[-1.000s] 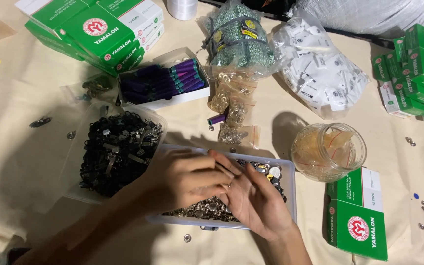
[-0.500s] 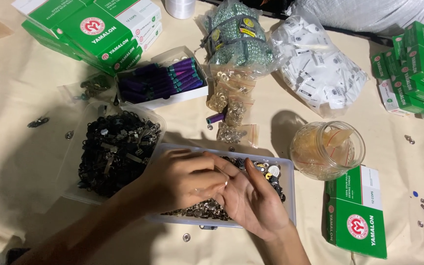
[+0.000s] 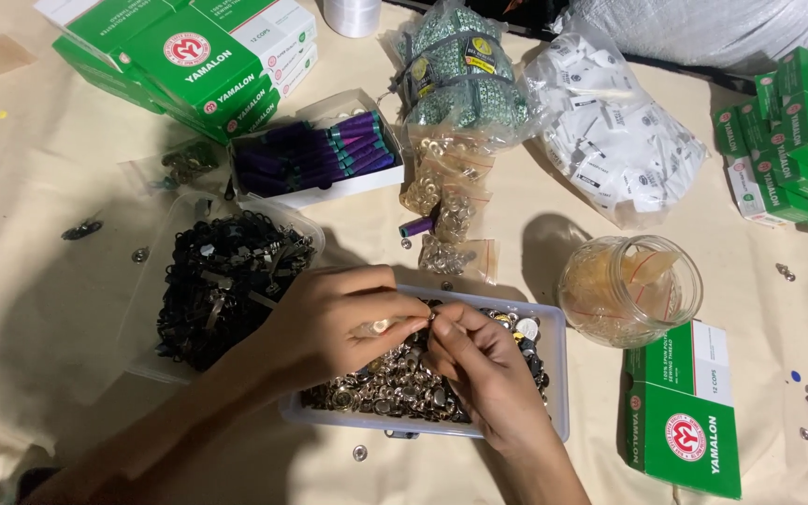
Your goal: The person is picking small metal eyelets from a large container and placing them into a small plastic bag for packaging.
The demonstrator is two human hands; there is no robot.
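Both hands meet over the shallow white tray (image 3: 554, 374), which lies on the cream-covered table (image 3: 39, 243) and is heaped with small metal snap buttons (image 3: 395, 383) in silver and dark tones. The left hand (image 3: 329, 323) comes in from the tray's left edge with its fingers curled, pinching a small pale snap piece (image 3: 381, 327) between thumb and forefinger; the right hand (image 3: 479, 360) rises from the tray's near edge, its fingertips closed against the same spot, so the two hands appear to be working one piece between them, though which part each holds is too small to tell. The step in hand looks like joining or pulling apart a snap picked from the heap, and the next move would call for a firm, square pinch from both sides held over the tray, so that a slipped part falls back in. Left of the tray, a clear bag of black zipper sliders (image 3: 226, 281) lies open. Beyond the tray sits an open box of purple thread spools (image 3: 320, 154), with small packets of brass eyelets (image 3: 441, 196) just right of it. Right of the tray stands a clear glass jar (image 3: 630, 290), and beside that a green and white carton (image 3: 685, 411). More such green cartons (image 3: 180, 56) are stacked far beyond the tray's left side.
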